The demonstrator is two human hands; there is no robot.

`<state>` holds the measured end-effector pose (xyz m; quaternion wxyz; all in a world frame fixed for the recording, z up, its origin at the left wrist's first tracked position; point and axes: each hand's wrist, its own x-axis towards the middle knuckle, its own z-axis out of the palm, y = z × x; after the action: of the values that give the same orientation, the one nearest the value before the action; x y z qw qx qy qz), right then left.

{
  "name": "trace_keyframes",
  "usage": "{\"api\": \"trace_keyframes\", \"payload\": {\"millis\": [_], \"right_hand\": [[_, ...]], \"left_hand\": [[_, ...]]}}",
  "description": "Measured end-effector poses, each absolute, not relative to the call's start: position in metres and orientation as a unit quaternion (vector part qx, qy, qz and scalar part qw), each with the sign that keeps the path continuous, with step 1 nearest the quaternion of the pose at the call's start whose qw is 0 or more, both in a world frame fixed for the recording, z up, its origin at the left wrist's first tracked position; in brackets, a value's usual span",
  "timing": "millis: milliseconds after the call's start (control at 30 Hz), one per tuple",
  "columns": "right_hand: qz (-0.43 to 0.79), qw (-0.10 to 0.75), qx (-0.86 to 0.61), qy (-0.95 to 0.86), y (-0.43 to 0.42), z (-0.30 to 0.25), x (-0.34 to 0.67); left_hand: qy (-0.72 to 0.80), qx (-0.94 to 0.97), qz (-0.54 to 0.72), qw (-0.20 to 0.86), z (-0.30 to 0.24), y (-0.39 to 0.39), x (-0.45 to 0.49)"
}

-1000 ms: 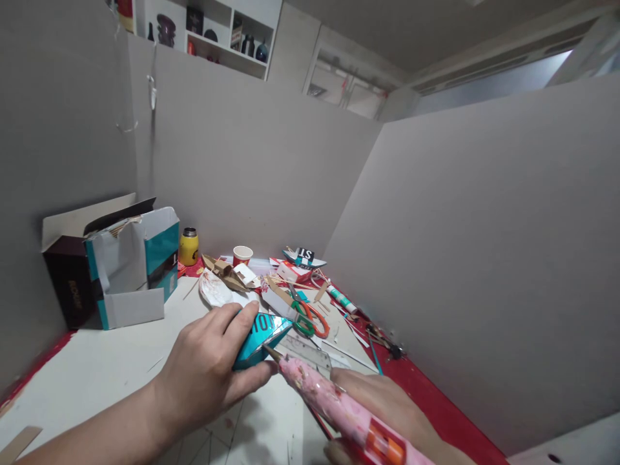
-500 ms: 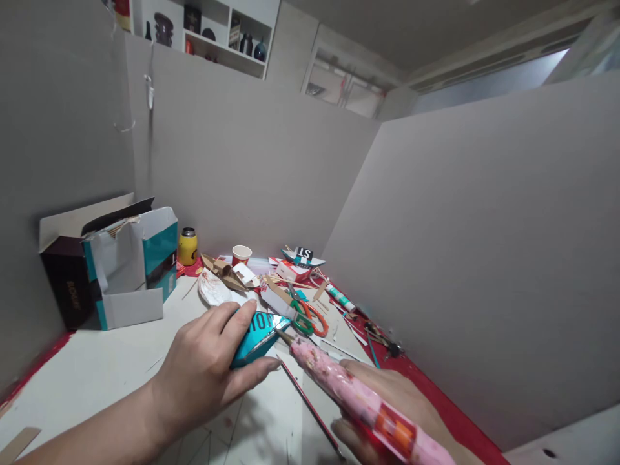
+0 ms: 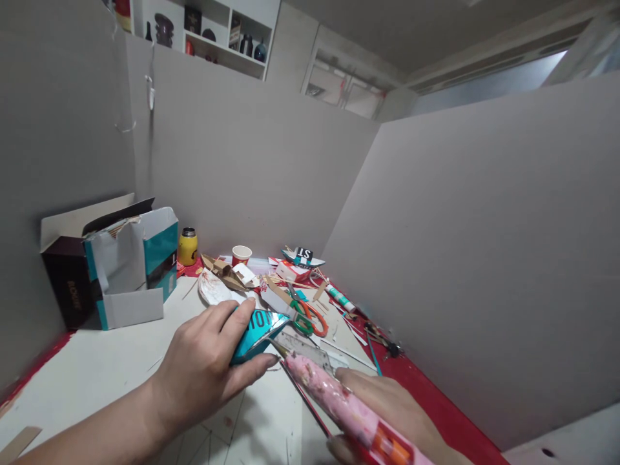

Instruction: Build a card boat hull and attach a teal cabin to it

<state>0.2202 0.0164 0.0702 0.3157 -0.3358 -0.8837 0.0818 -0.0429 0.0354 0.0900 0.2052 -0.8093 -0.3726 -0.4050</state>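
My left hand (image 3: 213, 355) is closed round a shiny teal cardboard piece (image 3: 261, 330) with dark lettering, folded to a point at its right end. In my right hand (image 3: 387, 407) is a pink glue gun (image 3: 329, 395), its barrel stained with residue. The nozzle tip touches or nearly touches the lower edge of the cardboard piece; exact contact cannot be made out. A thin red and dark stick or pencil (image 3: 307, 407) lies on the table under the barrel. Just beyond the cardboard are scissors (image 3: 317, 318) with orange and green handles.
Cut cardboard boxes (image 3: 130, 271) stand at the left. Toward the back are a yellow bottle (image 3: 188, 247), a paper cup (image 3: 241, 255), a brown cardboard boat (image 3: 225, 272) and a teal boat (image 3: 303, 257). Sticks and scraps line the right side. Grey partitions (image 3: 252, 161) enclose the table.
The glue gun has moved slightly left and down, its tip passing from the cardboard's upper right edge to its lower edge. My left hand has hardly moved.
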Motion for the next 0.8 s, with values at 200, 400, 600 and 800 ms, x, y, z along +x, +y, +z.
{"api": "trace_keyframes", "payload": {"millis": [200,400,600,800], "right_hand": [[-0.021,0.245,-0.415,-0.876,0.043,0.048,0.243],[-0.005,0.046,-0.527,-0.848,0.062,0.032,0.248],[0.078,0.03,-0.505,-0.859,0.065,0.05,0.252],[0.303,0.346,-0.42,-0.782,0.042,0.099,0.212]], "left_hand": [[-0.375,-0.793,-0.432,0.211,0.092,0.041,-0.049],[-0.36,-0.787,-0.447,0.223,0.093,0.038,-0.048],[-0.348,-0.788,-0.443,0.25,0.097,0.033,-0.047],[-0.334,-0.8,-0.435,0.244,0.094,0.029,-0.043]]}}
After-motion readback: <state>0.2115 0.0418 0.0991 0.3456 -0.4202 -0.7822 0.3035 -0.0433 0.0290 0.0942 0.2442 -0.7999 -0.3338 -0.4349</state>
